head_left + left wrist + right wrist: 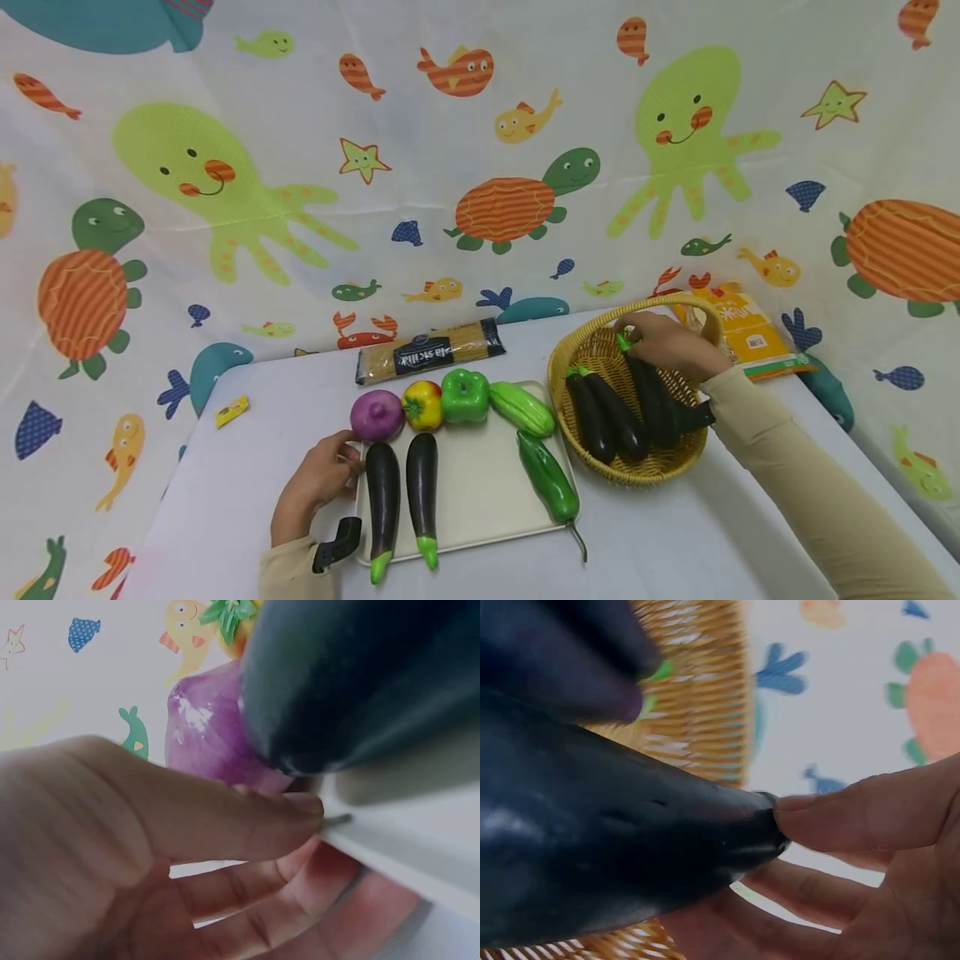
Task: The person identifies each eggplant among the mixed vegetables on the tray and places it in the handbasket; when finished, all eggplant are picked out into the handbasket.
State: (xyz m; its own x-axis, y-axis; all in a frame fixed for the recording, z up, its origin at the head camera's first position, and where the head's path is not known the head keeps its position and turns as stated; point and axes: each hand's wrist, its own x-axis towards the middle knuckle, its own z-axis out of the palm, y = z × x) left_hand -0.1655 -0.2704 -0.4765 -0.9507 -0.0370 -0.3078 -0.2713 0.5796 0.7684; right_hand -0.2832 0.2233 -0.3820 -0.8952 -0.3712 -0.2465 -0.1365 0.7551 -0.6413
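Observation:
My left hand [321, 473] pinches the left rim of a cream tray [480, 492], thumb above and fingers below. Beside it on the tray lie two eggplants [383, 492], green stems toward me. A purple onion [377, 416] sits just beyond the fingers. Over the wicker basket [557, 387] at the right, my right hand [667, 343] holds an eggplant [651, 392] near its green stem. In the right wrist view, thumb and fingers pinch the narrow end of this eggplant [645, 832]. Two more eggplants [615, 414] lie in the basket, left of the held one.
Along the tray's far edge are a red-yellow pepper [422, 405], a green bell pepper [465, 396] and a pale green cucumber [522, 408]. A long green pepper [549, 477] lies at the tray's right. Behind are a pasta pack [431, 351] and an orange bag [750, 333].

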